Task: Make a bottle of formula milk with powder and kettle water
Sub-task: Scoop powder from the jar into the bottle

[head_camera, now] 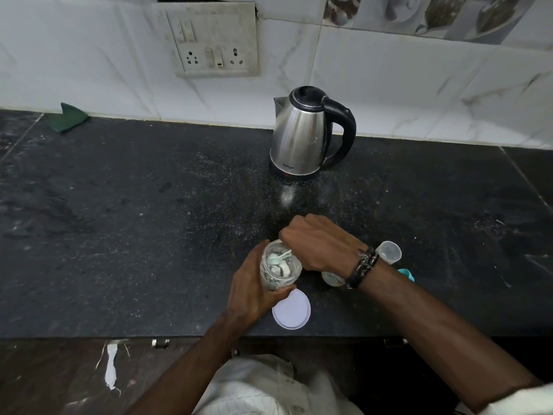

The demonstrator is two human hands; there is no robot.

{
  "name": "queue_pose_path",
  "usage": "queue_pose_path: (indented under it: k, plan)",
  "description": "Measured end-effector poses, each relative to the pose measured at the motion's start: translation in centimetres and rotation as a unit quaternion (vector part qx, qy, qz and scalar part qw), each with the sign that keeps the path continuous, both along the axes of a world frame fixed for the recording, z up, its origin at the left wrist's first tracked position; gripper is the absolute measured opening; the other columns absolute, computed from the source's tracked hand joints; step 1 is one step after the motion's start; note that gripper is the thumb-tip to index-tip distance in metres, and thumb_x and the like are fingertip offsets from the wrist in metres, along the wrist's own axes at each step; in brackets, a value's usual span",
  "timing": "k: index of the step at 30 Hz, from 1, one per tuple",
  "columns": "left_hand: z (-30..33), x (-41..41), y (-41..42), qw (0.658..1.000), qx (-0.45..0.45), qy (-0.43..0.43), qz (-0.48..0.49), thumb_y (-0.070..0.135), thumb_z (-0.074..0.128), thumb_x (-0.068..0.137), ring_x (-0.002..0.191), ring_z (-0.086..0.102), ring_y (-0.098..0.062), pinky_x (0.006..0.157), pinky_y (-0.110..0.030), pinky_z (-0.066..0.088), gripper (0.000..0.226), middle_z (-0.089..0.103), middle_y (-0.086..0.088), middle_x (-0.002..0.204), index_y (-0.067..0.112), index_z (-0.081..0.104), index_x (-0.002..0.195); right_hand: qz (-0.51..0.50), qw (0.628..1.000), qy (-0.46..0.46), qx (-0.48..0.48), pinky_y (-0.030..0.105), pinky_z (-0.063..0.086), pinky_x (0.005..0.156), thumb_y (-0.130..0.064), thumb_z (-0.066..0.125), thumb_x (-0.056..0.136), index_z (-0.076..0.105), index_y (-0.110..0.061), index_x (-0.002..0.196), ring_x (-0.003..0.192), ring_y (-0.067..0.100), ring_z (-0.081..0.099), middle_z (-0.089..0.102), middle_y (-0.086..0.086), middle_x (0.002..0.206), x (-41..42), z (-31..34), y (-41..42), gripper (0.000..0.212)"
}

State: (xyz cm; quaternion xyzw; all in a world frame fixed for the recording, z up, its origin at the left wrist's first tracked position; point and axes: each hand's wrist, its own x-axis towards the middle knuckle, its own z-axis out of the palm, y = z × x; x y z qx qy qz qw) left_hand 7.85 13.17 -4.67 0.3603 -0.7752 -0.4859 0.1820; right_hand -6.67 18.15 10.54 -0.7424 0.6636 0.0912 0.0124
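Observation:
A clear powder jar (279, 266) stands open near the counter's front edge, with white powder inside. My left hand (254, 290) wraps around the jar's left side. My right hand (323, 245) is above the jar's mouth, pinching the handle of a pale green scoop (279, 258) that dips into the powder. The jar's white lid (291, 309) lies flat just in front of the jar. A baby bottle (330, 277) stands partly hidden under my right wrist. Its clear cap (389, 251) and a teal piece (407, 274) lie to the right. A steel kettle (305, 133) stands at the back.
The black stone counter (149, 220) stretches wide to the left. A green cloth (67, 118) lies at the back left against the tiled wall. A socket panel (211, 40) is on the wall above. The counter's front edge runs just below the lid.

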Motion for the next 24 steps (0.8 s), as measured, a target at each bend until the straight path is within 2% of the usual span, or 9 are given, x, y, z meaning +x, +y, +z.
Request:
queue_pose_path:
  k: [2, 4, 8, 11, 13, 15, 19, 21, 24]
  plan:
    - [0.4, 0.4, 0.2, 1.000, -0.026, 0.016, 0.003, 0.053, 0.086, 0.060, 0.112, 0.054, 0.007, 0.091, -0.003, 0.039, 0.094, 0.057, 0.021, 0.125, 0.035, 0.040, 0.140, 0.013, 1.000, 0.005, -0.011, 0.036, 0.033, 0.057, -0.013, 0.054, 0.092, 0.035, -0.021, 0.071, 0.065, 0.024, 0.050, 0.055, 0.007, 0.083, 0.1, -0.5, 0.2, 0.030]
    - [0.8, 0.5, 0.4, 0.999, -0.033, 0.017, 0.001, 0.056, 0.084, 0.061, 0.111, 0.056, 0.004, 0.088, -0.001, 0.038, 0.093, 0.058, 0.019, 0.125, 0.037, 0.038, 0.140, 0.035, 0.999, 0.011, -0.028, 0.035, 0.028, 0.054, -0.013, 0.056, 0.091, 0.033, -0.020, 0.067, 0.059, 0.019, 0.038, 0.045, 0.003, 0.075, 0.3, -1.1, 0.2, 0.034]
    - [1.4, 0.4, 0.4, 0.999, -0.041, 0.017, 0.000, 0.054, 0.084, 0.061, 0.111, 0.056, 0.003, 0.089, -0.001, 0.038, 0.093, 0.058, 0.016, 0.126, 0.038, 0.036, 0.139, 0.051, 0.998, 0.028, -0.034, 0.032, 0.025, 0.049, -0.004, 0.061, 0.082, 0.054, -0.013, 0.064, 0.052, 0.024, 0.048, 0.054, 0.004, 0.065, 0.5, -1.6, 0.3, 0.022]
    - [1.5, 0.4, 0.4, 0.999, -0.030, 0.028, -0.002, 0.042, 0.090, 0.062, 0.118, 0.055, -0.004, 0.099, -0.017, 0.044, 0.095, 0.057, 0.010, 0.133, 0.031, 0.039, 0.142, 0.054, 0.997, 0.039, -0.027, 0.030, 0.026, 0.047, 0.000, 0.063, 0.077, 0.051, -0.015, 0.059, 0.048, 0.022, 0.040, 0.054, 0.003, 0.057, 0.7, -2.1, 0.2, 0.027]
    - [1.7, 0.2, 0.4, 1.000, -0.002, 0.018, -0.010, 0.034, 0.092, 0.064, 0.131, 0.049, -0.015, 0.111, -0.033, 0.040, 0.102, 0.049, -0.001, 0.145, 0.019, 0.035, 0.147, 0.060, 0.996, 0.047, -0.035, 0.029, 0.026, 0.046, 0.002, 0.065, 0.071, 0.040, -0.018, 0.054, 0.046, 0.021, 0.033, 0.053, 0.004, 0.052, 0.8, -2.2, 0.1, 0.037]
    - [2.0, 0.0, 0.4, 1.000, -0.005, -0.002, -0.014, 0.032, 0.091, 0.065, 0.134, 0.046, -0.019, 0.114, -0.037, 0.037, 0.105, 0.046, -0.008, 0.148, 0.013, 0.032, 0.149, 0.058, 0.997, 0.024, -0.052, 0.026, 0.023, 0.044, 0.005, 0.070, 0.062, 0.026, -0.021, 0.050, 0.041, 0.021, 0.027, 0.049, 0.005, 0.045, 0.7, -1.8, 0.1, 0.052]
    - [2.2, 0.1, 0.7, 0.999, -0.022, 0.026, -0.007, 0.025, 0.092, 0.065, 0.128, 0.053, -0.022, 0.108, -0.037, 0.043, 0.097, 0.054, -0.010, 0.141, 0.009, 0.040, 0.146, 0.058, 0.997, 0.019, -0.043, 0.029, 0.025, 0.048, -0.002, 0.066, 0.072, 0.023, -0.021, 0.052, 0.044, 0.020, 0.029, 0.055, 0.006, 0.054, 0.5, -2.3, -0.1, 0.051]
    - [2.0, 0.2, 0.7, 0.998, -0.050, 0.022, -0.009, 0.035, 0.090, 0.065, 0.120, 0.057, -0.013, 0.101, -0.028, 0.046, 0.092, 0.059, -0.001, 0.134, 0.019, 0.042, 0.143, 0.056, 0.998, -0.004, -0.028, 0.029, 0.024, 0.048, -0.001, 0.065, 0.069, 0.016, -0.021, 0.052, 0.044, 0.019, 0.025, 0.054, 0.008, 0.053, 0.5, -2.2, -0.2, 0.056]
    - [1.8, 0.5, 0.6, 0.998, -0.064, 0.018, -0.008, 0.045, 0.086, 0.065, 0.111, 0.059, -0.007, 0.092, -0.019, 0.048, 0.086, 0.062, 0.008, 0.124, 0.028, 0.042, 0.137, 0.051, 0.998, -0.013, 0.031, 0.033, 0.025, 0.051, -0.008, 0.063, 0.072, 0.019, -0.022, 0.054, 0.046, 0.017, 0.023, 0.036, 0.000, 0.053, 0.5, -1.7, -0.5, 0.049]
